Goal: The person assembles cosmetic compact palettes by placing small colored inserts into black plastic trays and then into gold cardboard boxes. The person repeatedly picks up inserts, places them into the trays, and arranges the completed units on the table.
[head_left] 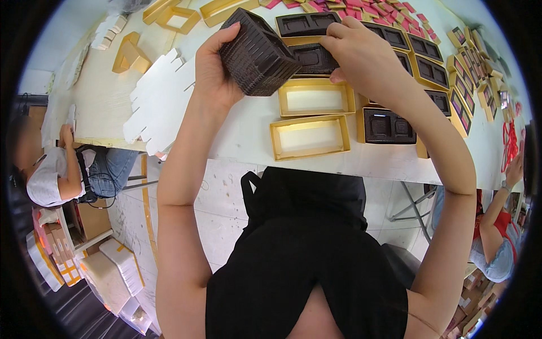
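White table (243, 135) spans the far half of the view; its near edge appears bowed, and its far side runs out of frame. Pale tiled floor (223, 231) shows below, partly covered by the wearer's black-clothed torso. Co-worker (53, 181) seated at the left, lower body partly behind the table; second person (497, 220) at the right, cut by the dark rim. Black object (324, 183) under the near edge: mostly hidden, kind unclear.

Stacked white card sheets (161, 93) lie left of the work. White tabletop shows between them and two near gold boxes (311, 151), whose white inner floors are visible; room for the left forearm there. On the right, boxes with dark inserts (389, 125) stand close together, several hidden by the right forearm.

Hands apart. Left hand (217, 70) grips a stack of dark trays (254, 53), raised above the table, tilted; lower fingers hidden behind it. Right hand (364, 53) has its fingers at the right side of a dark tray (311, 59) in a gold box just beyond the near pair; pinching or pressing, cannot tell. Smallest: pink-and-gold pieces (375, 11), far side, scattered, cut off by the upper rim.
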Available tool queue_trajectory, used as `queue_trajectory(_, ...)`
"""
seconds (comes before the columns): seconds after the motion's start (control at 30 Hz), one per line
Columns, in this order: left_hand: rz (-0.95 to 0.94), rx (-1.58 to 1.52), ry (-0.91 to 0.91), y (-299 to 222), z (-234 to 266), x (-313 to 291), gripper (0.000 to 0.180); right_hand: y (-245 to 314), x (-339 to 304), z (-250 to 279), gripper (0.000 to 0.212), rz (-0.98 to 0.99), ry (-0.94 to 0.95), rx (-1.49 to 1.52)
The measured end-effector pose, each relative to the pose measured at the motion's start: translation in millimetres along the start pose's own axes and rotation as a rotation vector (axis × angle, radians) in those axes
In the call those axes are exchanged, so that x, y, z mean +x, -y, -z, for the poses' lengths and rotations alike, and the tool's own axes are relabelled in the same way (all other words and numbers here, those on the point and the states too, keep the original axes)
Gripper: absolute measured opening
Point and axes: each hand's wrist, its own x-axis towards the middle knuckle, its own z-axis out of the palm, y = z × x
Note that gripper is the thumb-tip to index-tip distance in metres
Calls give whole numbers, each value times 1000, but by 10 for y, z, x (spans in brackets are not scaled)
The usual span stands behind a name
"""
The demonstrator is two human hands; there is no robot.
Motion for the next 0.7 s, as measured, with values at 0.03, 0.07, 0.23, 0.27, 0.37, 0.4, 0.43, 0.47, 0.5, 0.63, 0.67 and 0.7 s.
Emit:
queue_trajectory(0.03,-4,9,-2,-1,0,17,30,-16,2,-65,34,30,-8,23)
queue_trajectory(0.07,-12,19,-1,-11,-6,31,30,-55,13,-130,42,15,-34,81)
queue_trajectory(0.23,-64,-8,-12,-44,22,20,28,-237,-23,-146,46,-36,-52,267)
queue_trajectory(0.27,-81,-2,-26,-46,36,15,27,-272,-8,-88,43,-70,-36,276)
queue_trajectory(0.37,-61,-6,5,-59,37,17,27,-371,64,-10,32,-228,-116,203)
queue_trajectory(0.4,-53,-6,-14,-41,1,14,26,-390,66,-47,30,-223,-49,217)
queue_trajectory(0.43,-46,-5,-33,-7,-45,-7,26,-395,63,-110,28,-217,18,231)
queue_trajectory(0.47,-43,-5,-56,14,-67,-29,26,-386,79,-136,26,-206,85,247)
queue_trajectory(0.5,-49,-14,-44,21,-67,-31,26,-385,109,-126,24,-303,130,385)
queue_trajectory(0.63,-59,-42,-10,57,-82,-40,24,-499,139,-251,16,-434,169,694)
queue_trajectory(0.67,-62,-44,-7,57,-92,-39,24,-568,141,-293,15,-424,169,721)
queue_trajectory(0.7,-52,-54,2,52,-89,-29,24,-605,133,-333,15,-414,170,748)
